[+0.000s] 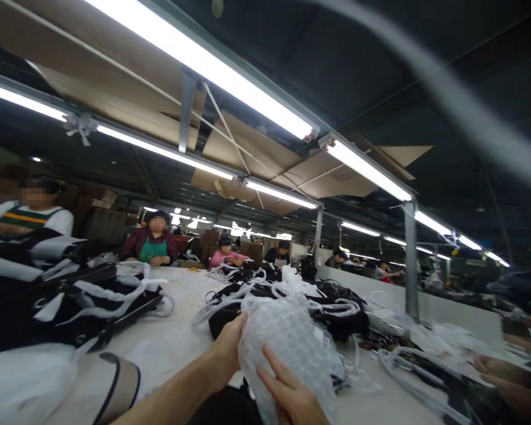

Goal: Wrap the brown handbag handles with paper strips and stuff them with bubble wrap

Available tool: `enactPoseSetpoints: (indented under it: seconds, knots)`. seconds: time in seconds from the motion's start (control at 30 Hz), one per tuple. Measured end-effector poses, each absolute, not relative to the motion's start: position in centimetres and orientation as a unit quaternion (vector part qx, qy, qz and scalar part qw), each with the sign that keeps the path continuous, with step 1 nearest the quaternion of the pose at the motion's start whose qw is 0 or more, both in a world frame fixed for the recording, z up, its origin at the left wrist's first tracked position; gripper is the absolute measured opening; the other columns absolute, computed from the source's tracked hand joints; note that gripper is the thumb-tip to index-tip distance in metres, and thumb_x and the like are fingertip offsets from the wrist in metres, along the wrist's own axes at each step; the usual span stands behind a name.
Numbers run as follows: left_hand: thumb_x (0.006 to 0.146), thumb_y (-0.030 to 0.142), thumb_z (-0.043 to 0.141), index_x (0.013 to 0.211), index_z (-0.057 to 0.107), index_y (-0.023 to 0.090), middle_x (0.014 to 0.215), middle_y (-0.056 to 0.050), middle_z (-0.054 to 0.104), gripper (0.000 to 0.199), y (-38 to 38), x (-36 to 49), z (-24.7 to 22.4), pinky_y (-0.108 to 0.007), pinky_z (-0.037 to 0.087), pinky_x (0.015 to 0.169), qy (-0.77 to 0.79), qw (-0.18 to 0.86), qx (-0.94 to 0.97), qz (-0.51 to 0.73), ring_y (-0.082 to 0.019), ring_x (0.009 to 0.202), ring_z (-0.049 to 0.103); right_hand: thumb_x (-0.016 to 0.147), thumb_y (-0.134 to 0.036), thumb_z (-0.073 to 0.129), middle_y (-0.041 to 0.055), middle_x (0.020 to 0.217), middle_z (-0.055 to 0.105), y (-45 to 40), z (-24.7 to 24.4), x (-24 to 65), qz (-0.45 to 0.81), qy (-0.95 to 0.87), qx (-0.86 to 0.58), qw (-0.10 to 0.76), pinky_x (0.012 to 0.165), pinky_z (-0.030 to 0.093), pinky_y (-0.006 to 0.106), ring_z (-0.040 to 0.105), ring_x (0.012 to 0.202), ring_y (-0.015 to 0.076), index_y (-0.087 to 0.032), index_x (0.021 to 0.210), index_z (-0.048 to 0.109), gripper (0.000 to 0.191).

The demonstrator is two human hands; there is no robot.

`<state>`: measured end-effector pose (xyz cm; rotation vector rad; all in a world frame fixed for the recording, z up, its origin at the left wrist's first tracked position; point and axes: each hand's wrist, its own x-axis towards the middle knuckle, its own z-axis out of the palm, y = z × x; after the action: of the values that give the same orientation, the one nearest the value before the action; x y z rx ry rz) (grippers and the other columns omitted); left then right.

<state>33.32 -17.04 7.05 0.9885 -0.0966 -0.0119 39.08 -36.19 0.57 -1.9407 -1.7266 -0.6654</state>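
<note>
A crumpled piece of clear bubble wrap (283,330) stands up in front of me, between my two hands. My left hand (230,351) grips its left edge; some of those fingers are hidden behind the film. Low on the near side, my right hand (294,392) holds the wrap with its fingers pressed against it, its thumb out of sight. Whether anything is inside the wrap cannot be made out. Just behind it lies a pile of black bags (345,316) with straps wrapped in white.
More black bags (133,295) are heaped on the white table (183,330) at left. A curved beige piece with dark edging (124,383) lies near my left forearm. Co-workers (154,242) sit across the table; another person's hands (495,372) are at right. A metal post (411,265) rises beyond.
</note>
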Motion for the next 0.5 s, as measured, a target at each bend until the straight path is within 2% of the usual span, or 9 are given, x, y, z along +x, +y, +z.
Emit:
enactPoseSetpoints:
  seconds: [0.07, 0.13, 0.2, 0.27, 0.33, 0.4, 0.43, 0.47, 0.5]
  knots:
    - [0.086, 0.065, 0.057, 0.118, 0.065, 0.01, 0.102, -0.014, 0.075, 0.064, -16.9, 32.0, 7.0, -0.036, 0.053, 0.088, -0.119, 0.874, 0.471, -0.024, -0.031, 0.104, 0.068, 0.082, -0.003, 0.051, 0.0065, 0.157, 0.027, -36.0, 1.2, 39.0, -0.218, -0.625, -0.711, 0.237, 0.113, 0.035, 0.035, 0.035, 0.142, 0.0231, -0.024, 0.146, 0.047, 0.068]
    - [0.078, 0.065, 0.07, 0.13, 0.058, 0.017, 0.112, -0.012, 0.073, 0.072, -16.9, 30.8, 7.1, -0.035, 0.052, 0.09, -0.205, 0.855, 0.475, -0.026, -0.03, 0.108, 0.067, 0.08, -0.001, 0.05, 0.0065, 0.158, 0.027, -35.8, 1.9, 38.7, -0.204, -0.624, -0.712, 0.248, 0.114, 0.033, 0.036, 0.032, 0.143, 0.0227, -0.023, 0.145, 0.049, 0.069]
    - [0.064, 0.051, 0.087, 0.138, 0.051, 0.024, 0.117, -0.008, 0.071, 0.087, -17.1, 30.1, 7.1, -0.034, 0.051, 0.09, -0.257, 0.832, 0.492, -0.021, -0.028, 0.108, 0.067, 0.078, 0.001, 0.049, 0.0073, 0.157, 0.03, -35.7, 2.4, 38.1, -0.197, -0.621, -0.712, 0.262, 0.115, 0.033, 0.037, 0.032, 0.144, 0.0233, -0.022, 0.145, 0.049, 0.071]
    - [0.049, 0.031, 0.096, 0.135, 0.054, 0.024, 0.11, -0.006, 0.073, 0.096, -17.4, 30.1, 7.0, -0.033, 0.052, 0.087, -0.238, 0.824, 0.514, 0.011, -0.027, 0.103, 0.068, 0.078, 0.0, 0.049, 0.0103, 0.156, 0.033, -35.7, 2.9, 37.3, -0.187, -0.617, -0.71, 0.283, 0.111, 0.041, 0.035, 0.045, 0.138, 0.0249, -0.021, 0.146, 0.048, 0.071]
    - [0.049, 0.026, 0.095, 0.117, 0.066, 0.016, 0.095, -0.006, 0.075, 0.074, -17.8, 30.9, 6.9, -0.03, 0.053, 0.079, -0.181, 0.832, 0.52, 0.065, -0.025, 0.089, 0.07, 0.08, -0.004, 0.051, 0.0134, 0.152, 0.042, -36.1, 3.6, 36.5, -0.178, -0.617, -0.702, 0.309, 0.099, 0.054, 0.031, 0.066, 0.117, 0.024, -0.022, 0.141, 0.054, 0.063]
    - [0.058, 0.032, 0.09, 0.093, 0.072, 0.011, 0.078, -0.005, 0.075, 0.044, -17.8, 32.0, 6.8, -0.027, 0.052, 0.069, -0.122, 0.845, 0.507, 0.123, -0.021, 0.073, 0.068, 0.087, -0.012, 0.053, 0.0122, 0.144, 0.055, -37.3, 4.6, 36.0, -0.224, -0.587, -0.696, 0.347, 0.086, 0.06, 0.028, 0.074, 0.097, 0.0204, -0.026, 0.13, 0.064, 0.047]
    - [0.062, 0.034, 0.087, 0.084, 0.071, 0.011, 0.072, -0.005, 0.074, 0.036, -17.7, 32.6, 6.8, -0.026, 0.052, 0.066, -0.099, 0.852, 0.495, 0.14, -0.019, 0.068, 0.067, 0.089, -0.017, 0.055, 0.0107, 0.141, 0.059, -38.2, 5.3, 36.0, -0.275, -0.547, -0.697, 0.373, 0.084, 0.06, 0.029, 0.073, 0.097, 0.0208, -0.029, 0.125, 0.066, 0.039]
    - [0.064, 0.035, 0.086, 0.08, 0.07, 0.012, 0.069, -0.004, 0.073, 0.032, -17.5, 33.1, 6.8, -0.025, 0.052, 0.065, -0.081, 0.858, 0.485, 0.149, -0.018, 0.065, 0.066, 0.091, -0.024, 0.059, 0.0096, 0.14, 0.06, -39.2, 6.1, 36.3, -0.329, -0.49, -0.702, 0.4, 0.088, 0.059, 0.034, 0.07, 0.105, 0.0232, -0.031, 0.126, 0.064, 0.036]
    - [0.064, 0.033, 0.086, 0.078, 0.07, 0.013, 0.068, -0.003, 0.073, 0.029, -17.2, 33.4, 6.9, -0.025, 0.052, 0.064, -0.066, 0.863, 0.476, 0.154, -0.018, 0.064, 0.066, 0.089, -0.032, 0.063, 0.0096, 0.144, 0.056, -40.3, 7.0, 36.9, -0.368, -0.427, -0.707, 0.427, 0.094, 0.056, 0.04, 0.064, 0.117, 0.0266, -0.032, 0.133, 0.057, 0.044]
